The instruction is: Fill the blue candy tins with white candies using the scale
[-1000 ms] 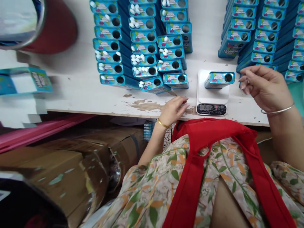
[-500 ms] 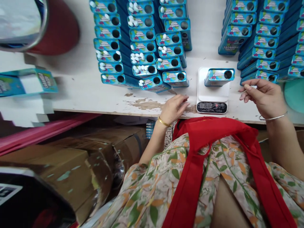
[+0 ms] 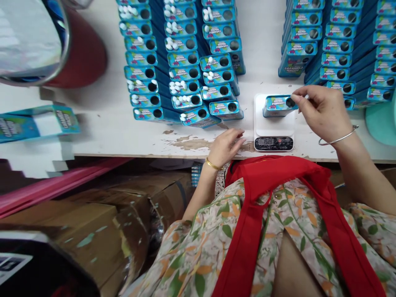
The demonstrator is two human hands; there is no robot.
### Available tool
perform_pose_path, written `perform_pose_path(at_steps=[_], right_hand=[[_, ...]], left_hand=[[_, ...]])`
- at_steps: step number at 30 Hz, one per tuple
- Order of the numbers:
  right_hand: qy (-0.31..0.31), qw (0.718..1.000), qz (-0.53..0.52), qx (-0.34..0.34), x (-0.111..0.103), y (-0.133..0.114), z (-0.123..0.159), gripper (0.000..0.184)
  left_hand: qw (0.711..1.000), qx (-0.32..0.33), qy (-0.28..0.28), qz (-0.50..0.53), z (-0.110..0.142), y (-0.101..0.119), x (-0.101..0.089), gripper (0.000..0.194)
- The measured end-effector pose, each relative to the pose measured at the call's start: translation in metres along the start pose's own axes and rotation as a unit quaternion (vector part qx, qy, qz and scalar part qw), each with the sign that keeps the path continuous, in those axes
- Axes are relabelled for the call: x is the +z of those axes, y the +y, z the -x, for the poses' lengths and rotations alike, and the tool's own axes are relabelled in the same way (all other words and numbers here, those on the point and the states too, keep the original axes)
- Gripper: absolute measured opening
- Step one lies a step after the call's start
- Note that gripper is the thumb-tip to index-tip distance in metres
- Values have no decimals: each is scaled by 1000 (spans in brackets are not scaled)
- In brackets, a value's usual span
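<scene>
A blue box (image 3: 276, 104) with a round hole in its top stands on a small white scale (image 3: 272, 131) at the table's near edge. My right hand (image 3: 323, 112) reaches over the box, its thumb and fingertips pinched together right at the hole; what they pinch is too small to make out. A thin bangle circles that wrist. To the left of the scale, my left hand (image 3: 226, 144) rests on the worn table edge with fingers stretched out and holding nothing. It wears a gold bangle.
Rows of the same blue boxes (image 3: 182, 62) stand left of the scale, several with white candies on top. More rows (image 3: 337, 41) stand at the right. A teal bowl (image 3: 382, 121), a red container (image 3: 83, 53) and flat blue cartons (image 3: 37, 123) sit at the table's sides. Cardboard cartons (image 3: 102, 222) lie below.
My right hand dropped towards the table, then moved left and up to the box on the scale, where its fingertips now pinch at the hole. The left hand stayed put.
</scene>
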State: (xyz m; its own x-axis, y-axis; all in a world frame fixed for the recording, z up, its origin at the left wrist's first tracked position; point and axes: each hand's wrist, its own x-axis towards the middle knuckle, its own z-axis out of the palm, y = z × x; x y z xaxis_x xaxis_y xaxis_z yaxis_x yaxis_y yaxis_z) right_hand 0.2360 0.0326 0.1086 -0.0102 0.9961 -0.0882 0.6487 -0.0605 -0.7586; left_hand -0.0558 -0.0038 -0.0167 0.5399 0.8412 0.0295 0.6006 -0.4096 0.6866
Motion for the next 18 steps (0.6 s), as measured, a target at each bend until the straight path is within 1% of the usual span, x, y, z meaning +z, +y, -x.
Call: perform_pose_path(at_steps=[2, 3, 5, 7, 9, 11, 13, 14, 15, 18], right_hand=[[9, 1000, -20, -4, -2, 1, -1, 23], [11, 999, -50, 5, -3, 3, 0, 26], [2, 988, -146, 47, -4, 12, 3, 33], [-16, 959, -259, 112, -6, 26, 8, 38], [-30, 925, -339, 171, -7, 42, 14, 40], [-47, 896, -388, 213, -9, 56, 21, 38], [-59, 881, -412, 225, -9, 65, 28, 31], [-57, 883, -411, 219, -9, 67, 31, 28], [-50, 892, -400, 206, -9, 68, 33, 27], [-10, 942, -310, 132, -4, 62, 35, 28]], left_hand=[[1000, -5, 1, 0, 1, -2, 0, 34], [1000, -9, 1, 1, 2, -3, 0, 34], [1000, -20, -1, 2, 3, -5, 2, 35], [1000, -27, -7, 3, 3, -7, 4, 35], [999, -30, -12, 2, 3, -8, 5, 35], [999, -31, -16, 2, 2, -9, 7, 34], [999, -32, -17, 3, 2, -10, 7, 33], [999, -32, -17, 3, 2, -9, 7, 33], [999, -33, -17, 3, 1, -9, 7, 33], [999, -33, -16, -2, 1, -9, 7, 32]])
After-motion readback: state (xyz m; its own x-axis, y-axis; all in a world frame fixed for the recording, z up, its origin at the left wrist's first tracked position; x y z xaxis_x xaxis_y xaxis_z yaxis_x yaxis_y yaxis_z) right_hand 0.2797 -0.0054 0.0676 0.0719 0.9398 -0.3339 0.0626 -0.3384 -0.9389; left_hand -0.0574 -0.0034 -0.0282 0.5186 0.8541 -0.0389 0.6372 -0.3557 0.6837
